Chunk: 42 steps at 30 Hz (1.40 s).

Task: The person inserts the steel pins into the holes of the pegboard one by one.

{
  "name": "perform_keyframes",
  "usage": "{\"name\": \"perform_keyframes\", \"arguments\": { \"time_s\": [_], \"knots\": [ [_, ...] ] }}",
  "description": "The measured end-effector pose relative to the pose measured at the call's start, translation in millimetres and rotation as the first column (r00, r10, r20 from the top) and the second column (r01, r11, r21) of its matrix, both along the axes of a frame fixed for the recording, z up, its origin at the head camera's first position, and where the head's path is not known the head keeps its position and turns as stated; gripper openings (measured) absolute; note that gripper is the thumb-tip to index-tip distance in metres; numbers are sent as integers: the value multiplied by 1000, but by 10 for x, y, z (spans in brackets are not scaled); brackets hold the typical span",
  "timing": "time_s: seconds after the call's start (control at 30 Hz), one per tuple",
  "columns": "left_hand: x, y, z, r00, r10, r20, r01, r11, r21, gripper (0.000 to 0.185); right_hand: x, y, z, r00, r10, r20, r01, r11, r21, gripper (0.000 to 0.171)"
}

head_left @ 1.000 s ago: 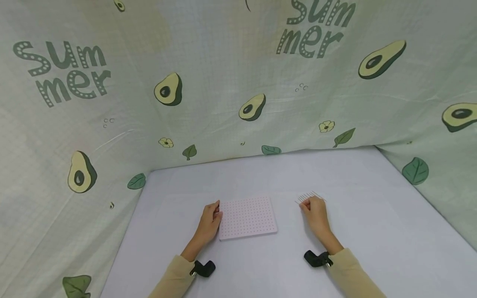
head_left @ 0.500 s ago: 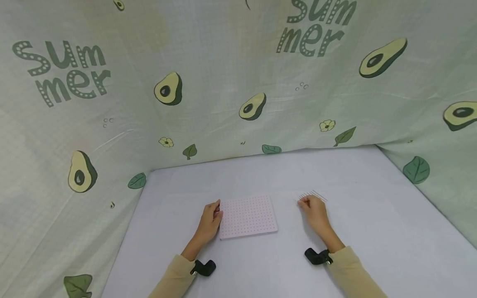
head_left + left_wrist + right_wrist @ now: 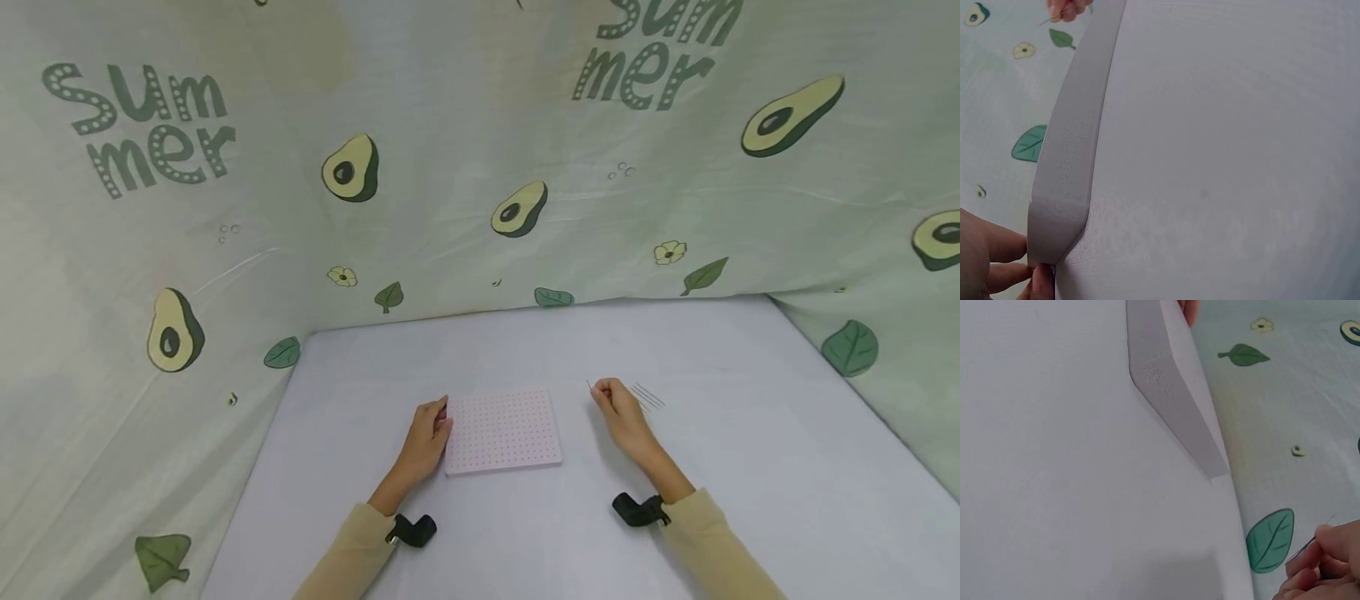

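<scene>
A flat pale pink board point(image 3: 503, 432) with a grid of small holes lies on the table. At its left edge my left hand point(image 3: 424, 437) grips the side; the left wrist view shows the fingertips pinching one end of the board point(image 3: 1067, 150). To the right of the board, my right hand point(image 3: 624, 417) pinches a thin metal pin point(image 3: 1300, 552) between thumb and forefinger, its tip point(image 3: 588, 386) sticking out past the fingers. Several similar thin pins point(image 3: 651, 395) lie on the table just right of that hand, some of them hidden behind it.
The table point(image 3: 510, 542) has a plain white cover. A hanging cloth point(image 3: 435, 125) printed with avocados and leaves stands along the back and sides. A black wrist camera point(image 3: 415, 531) sits at the left cuff, another black camera point(image 3: 637, 509) at the right cuff.
My right hand has moved left and slightly away from the row of pins, lifting one pin in its fingertips. The left hand stays at the board's edge. The head view has shifted slightly.
</scene>
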<state>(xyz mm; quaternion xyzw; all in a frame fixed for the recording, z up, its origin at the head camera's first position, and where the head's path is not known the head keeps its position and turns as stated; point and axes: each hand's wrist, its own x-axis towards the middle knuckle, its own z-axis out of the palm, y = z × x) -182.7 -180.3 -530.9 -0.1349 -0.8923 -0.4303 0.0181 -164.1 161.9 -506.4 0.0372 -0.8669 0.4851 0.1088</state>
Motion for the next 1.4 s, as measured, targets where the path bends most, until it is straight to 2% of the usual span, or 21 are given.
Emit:
{"name": "perform_keyframes", "arguments": {
  "time_s": [0.2,0.3,0.43,0.7,0.83,1.13,1.4],
  "knots": [
    [-17,2,-21,1000,14,21,-14,1000,-8,46,-46,-92,34,991,128,-32,-130,985,-113,14],
    [-15,4,-19,1000,13,19,-13,1000,-7,46,15,-185,203,979,194,-62,-201,971,-132,11],
    [-3,-1,-24,1000,12,10,-12,1000,-7,46,81,-306,369,966,248,-68,-256,958,-130,7],
    [-5,-19,-16,1000,-11,-4,11,1000,-8,45,-128,-439,72,951,304,-51,-308,942,-134,7],
    [-1,-6,-4,1000,-25,0,25,1000,-16,46,-185,-538,61,927,366,-78,-374,918,-130,5],
    [51,9,-17,999,-26,30,27,999,-32,46,-257,-822,65,871,473,-130,-482,875,-43,6],
    [34,-14,24,999,-35,9,36,999,-26,46,-337,-1071,146,845,522,-115,-530,846,-58,5]
  ]
}}
